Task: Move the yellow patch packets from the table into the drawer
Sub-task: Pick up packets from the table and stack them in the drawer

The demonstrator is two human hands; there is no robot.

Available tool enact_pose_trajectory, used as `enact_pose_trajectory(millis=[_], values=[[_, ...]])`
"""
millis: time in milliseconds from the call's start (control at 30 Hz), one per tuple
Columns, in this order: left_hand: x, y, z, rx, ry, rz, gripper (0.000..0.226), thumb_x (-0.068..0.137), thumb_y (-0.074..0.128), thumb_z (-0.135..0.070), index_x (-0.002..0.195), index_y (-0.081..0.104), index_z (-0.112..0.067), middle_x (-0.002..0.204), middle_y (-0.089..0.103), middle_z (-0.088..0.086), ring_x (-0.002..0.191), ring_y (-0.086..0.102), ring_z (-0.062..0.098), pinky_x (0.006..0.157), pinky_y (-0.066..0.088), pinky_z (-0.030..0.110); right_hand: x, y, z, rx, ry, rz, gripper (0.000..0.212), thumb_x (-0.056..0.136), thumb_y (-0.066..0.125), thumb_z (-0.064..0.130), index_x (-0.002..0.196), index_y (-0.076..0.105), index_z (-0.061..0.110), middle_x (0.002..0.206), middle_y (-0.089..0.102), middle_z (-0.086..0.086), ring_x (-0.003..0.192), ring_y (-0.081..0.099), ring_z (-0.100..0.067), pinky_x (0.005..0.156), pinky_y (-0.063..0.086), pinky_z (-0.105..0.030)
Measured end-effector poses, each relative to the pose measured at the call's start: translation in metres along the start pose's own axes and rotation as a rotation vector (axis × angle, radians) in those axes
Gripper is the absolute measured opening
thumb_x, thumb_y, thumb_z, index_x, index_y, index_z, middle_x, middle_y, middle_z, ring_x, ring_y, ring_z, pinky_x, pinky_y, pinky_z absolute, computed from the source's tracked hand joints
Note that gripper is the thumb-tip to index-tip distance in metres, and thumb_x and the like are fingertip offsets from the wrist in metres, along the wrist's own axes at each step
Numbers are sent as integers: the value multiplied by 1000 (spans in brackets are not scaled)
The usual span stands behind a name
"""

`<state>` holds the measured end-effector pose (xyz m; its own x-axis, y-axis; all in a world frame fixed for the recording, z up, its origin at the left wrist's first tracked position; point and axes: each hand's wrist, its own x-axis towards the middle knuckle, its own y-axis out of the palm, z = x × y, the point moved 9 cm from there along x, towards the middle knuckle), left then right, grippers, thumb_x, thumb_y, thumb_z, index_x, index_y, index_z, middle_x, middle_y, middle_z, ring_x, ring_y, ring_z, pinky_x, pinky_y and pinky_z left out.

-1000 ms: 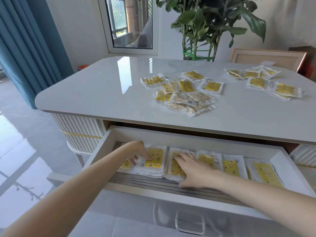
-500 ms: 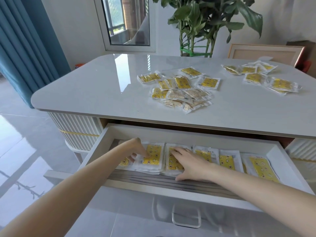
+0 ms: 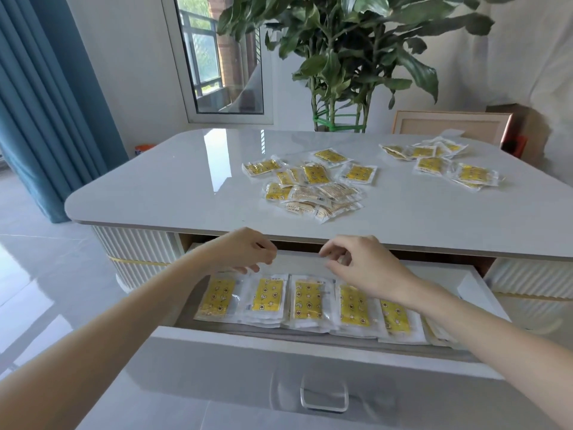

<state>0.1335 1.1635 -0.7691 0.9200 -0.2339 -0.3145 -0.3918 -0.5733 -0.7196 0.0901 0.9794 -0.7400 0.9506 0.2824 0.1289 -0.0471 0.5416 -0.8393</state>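
Note:
The white drawer (image 3: 310, 346) stands pulled out below the table top (image 3: 173, 187). Inside it a row of yellow patch packets (image 3: 268, 294) lies side by side in small stacks. A loose pile of packets (image 3: 313, 186) lies on the middle of the table, and a second group of packets (image 3: 443, 162) lies at the far right. My left hand (image 3: 242, 251) and my right hand (image 3: 359, 262) hover over the drawer's back part, just under the table's front edge. The fingers of both hang loosely curled and hold nothing.
A potted plant (image 3: 338, 57) stands behind the table beside a framed panel (image 3: 449, 125). A blue curtain (image 3: 46, 103) hangs at the left, with a window (image 3: 223, 54) behind. The drawer's clear handle (image 3: 324, 398) faces me. Grey tile floor lies at the left.
Both hands have lifted off the packets in the drawer and risen toward the table's front edge. The view has tilted, so the drawer sits lower in the frame.

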Motion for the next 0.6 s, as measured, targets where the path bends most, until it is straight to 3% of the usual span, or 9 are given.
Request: enact_pose_trajectory(millis=[100,233,300,400,500,600], values=[[-1,-14,-31,-88,86,-56,21,92,54,-26,112,60,-24,100,70,-4,72,65,7,61,53,16,9,-33,-3,61,10,-126,14,90,59,22,101,65,27,88,62,16,72,58,-3,71,49,-22],[15,-36,-61,-208,181,-169,30,94,54,-19,124,52,-15,97,67,1,68,61,10,55,52,14,32,-64,-17,69,44,-228,17,89,58,22,104,64,27,102,64,13,78,59,-10,73,48,-25],[28,-47,-67,-175,222,-273,35,93,55,-18,127,52,-13,101,64,4,72,58,15,61,51,21,46,-66,-26,14,69,-221,22,89,58,22,109,64,27,116,62,9,87,58,-12,76,46,-26],[50,-54,-68,-26,251,-399,44,90,60,-21,133,49,-17,118,62,6,91,58,21,83,46,28,68,-59,-42,-113,94,-163,33,90,56,21,122,60,27,131,57,3,111,56,-16,89,46,-31],[69,-45,-72,118,321,-407,54,89,61,-25,140,42,-18,135,52,8,121,51,23,100,37,29,89,-53,-56,-177,119,-117,43,91,51,17,133,53,24,141,50,1,130,45,-18,102,41,-34],[90,-36,-74,259,330,-384,63,89,59,-37,145,33,-26,149,37,1,136,36,21,112,25,40,108,-48,-70,-123,154,-81,49,93,49,16,142,43,22,148,42,0,135,40,-19,107,36,-32]])
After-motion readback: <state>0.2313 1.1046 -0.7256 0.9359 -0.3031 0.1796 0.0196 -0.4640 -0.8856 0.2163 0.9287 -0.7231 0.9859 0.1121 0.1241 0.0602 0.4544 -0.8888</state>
